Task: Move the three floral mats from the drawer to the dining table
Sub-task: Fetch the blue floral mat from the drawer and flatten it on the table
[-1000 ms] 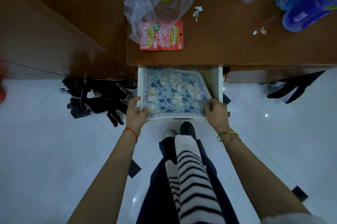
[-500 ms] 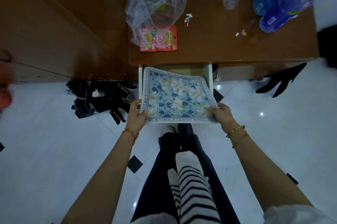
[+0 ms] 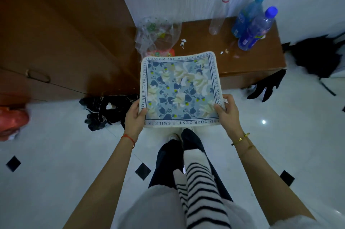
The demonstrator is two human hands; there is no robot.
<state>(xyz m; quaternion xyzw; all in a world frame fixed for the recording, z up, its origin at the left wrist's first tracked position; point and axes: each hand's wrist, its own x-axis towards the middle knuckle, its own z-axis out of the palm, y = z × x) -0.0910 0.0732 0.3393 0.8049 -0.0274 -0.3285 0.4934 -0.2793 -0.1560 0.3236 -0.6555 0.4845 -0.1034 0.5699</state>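
both hands, left (image 3: 134,116) & right (image 3: 228,115), grip floral mat (image 3: 180,89) edges.

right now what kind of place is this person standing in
Probably a room in a home. A low wooden cabinet against the wall carries plastic bottles and a snack bag, dark clothes lie on the white tiled floor, and both hands hold a floral mat.
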